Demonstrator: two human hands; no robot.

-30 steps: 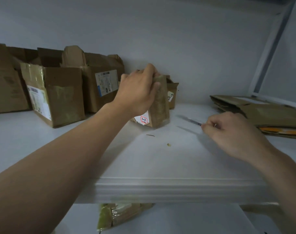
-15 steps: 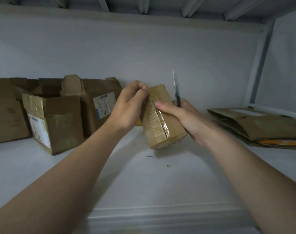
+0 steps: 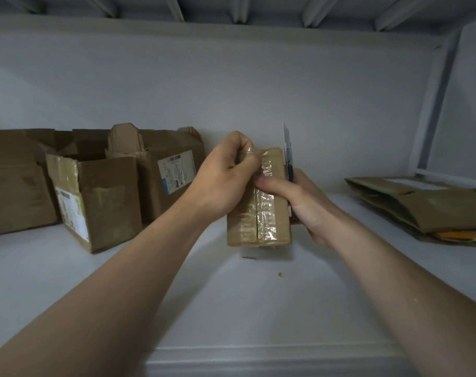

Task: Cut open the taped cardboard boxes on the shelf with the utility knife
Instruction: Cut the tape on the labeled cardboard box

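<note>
Lower frame: white shelf, front lip across the bottom edge; both bare forearms enter from the lower corners and meet at centre. On the shelf just below centre: one small greenish scrap and a thin dark sliver, apart from each other. Centre frame: small taped box, held off the shelf, taped face toward the camera, clear tape running top to bottom over the seam; a dark line shows along the seam in its lower half. Left hand grips the box's upper left edge, fingers curled onto the top of the tape. Right hand wraps the box's right side, thumb laid across the tape at mid-height; the other fingers are hidden behind the box. Utility knife is clamped in the right hand against the box's right edge, blade upright, tip above the box top. Further back, left of frame: three open cardboard boxes with labels, flaps up. Right of frame: stack of flattened cardboard. Behind all: white back wall, ribbed underside of the next shelf along the top.
</note>
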